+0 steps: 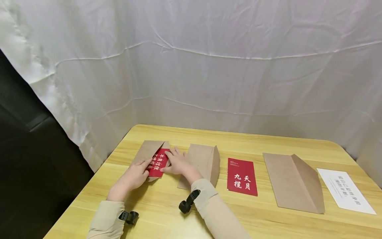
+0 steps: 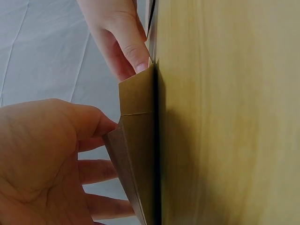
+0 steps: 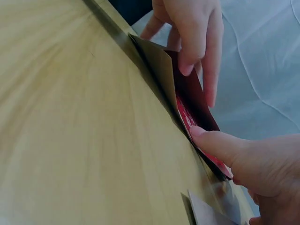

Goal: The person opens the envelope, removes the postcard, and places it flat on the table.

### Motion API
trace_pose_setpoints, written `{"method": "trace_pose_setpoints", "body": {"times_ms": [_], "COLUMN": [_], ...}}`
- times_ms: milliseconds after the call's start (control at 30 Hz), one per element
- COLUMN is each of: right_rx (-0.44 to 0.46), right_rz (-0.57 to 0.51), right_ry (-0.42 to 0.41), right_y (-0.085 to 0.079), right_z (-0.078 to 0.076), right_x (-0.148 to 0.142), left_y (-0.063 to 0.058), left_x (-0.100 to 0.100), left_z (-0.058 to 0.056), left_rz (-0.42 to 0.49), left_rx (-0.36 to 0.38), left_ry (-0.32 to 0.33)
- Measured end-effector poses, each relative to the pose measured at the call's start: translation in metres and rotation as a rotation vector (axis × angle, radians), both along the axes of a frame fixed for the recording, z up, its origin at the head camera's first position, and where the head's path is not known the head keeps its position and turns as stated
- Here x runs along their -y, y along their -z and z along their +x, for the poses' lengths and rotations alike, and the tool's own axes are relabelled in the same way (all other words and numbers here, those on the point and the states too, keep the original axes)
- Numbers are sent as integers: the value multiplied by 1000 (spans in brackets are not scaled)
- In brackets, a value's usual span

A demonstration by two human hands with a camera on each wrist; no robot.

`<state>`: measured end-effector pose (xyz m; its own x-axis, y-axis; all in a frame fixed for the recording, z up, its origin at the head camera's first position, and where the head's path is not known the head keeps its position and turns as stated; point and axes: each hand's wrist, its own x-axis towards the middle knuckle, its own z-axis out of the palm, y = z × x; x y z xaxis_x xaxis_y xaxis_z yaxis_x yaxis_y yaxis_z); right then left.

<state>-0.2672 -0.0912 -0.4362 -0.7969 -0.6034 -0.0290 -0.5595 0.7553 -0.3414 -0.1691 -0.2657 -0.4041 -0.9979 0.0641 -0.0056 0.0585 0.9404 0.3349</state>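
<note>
A brown paper envelope (image 1: 150, 148) lies at the table's left, its mouth spread apart. Partly inside it is a red card (image 1: 157, 164) with white characters. My left hand (image 1: 137, 173) is at the near side of the mouth, where its thumb and fingers pinch the envelope's raised edge (image 2: 123, 154). From the right, my right hand (image 1: 179, 163) reaches over with spread fingers. In the right wrist view its thumb (image 3: 211, 139) presses on the red card (image 3: 187, 117) at the mouth. The card's inner end is hidden in the envelope.
Right of my hands lies a second brown envelope (image 1: 200, 156), partly under my right forearm. Farther right are another red card (image 1: 241, 176), a third envelope (image 1: 286, 181) and a white card (image 1: 343, 189). A pale curtain (image 1: 209, 83) hangs behind the wooden table (image 1: 167, 212).
</note>
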Motion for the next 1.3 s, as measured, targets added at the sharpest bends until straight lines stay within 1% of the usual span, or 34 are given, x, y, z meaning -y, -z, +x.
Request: {"method": "trace_pose_setpoints", "body": {"times_ms": [133, 333, 500, 633, 767, 1000, 1133, 1300], "right_rx": [23, 57, 33, 6, -27, -91, -103, -110], "right_rz": [1, -14, -23, -57, -108, -197, -235, -269], "right_ry": [-32, -56, -52, -39, -3, 112, 175, 213], "right_y": [1, -1, -2, -1, 0, -2, -3, -4], "right_z": [-5, -9, -12, -12, -11, -9, -9, -11], "right_x": [-5, -11, -11, -11, -9, -3, 0, 0], "left_y": [1, 1, -1, -1, -1, 0, 0, -1], "left_x": [-1, -4, -4, -4, -4, -3, -4, -5], "left_z": [0, -1, -2, -1, -1, 0, 1, 1], "left_rz": [8, 17, 13, 13, 12, 13, 9, 4], "left_rx": [5, 9, 7, 7, 8, 12, 7, -3], "left_ry": [4, 16, 19, 22, 24, 26, 24, 27]}}
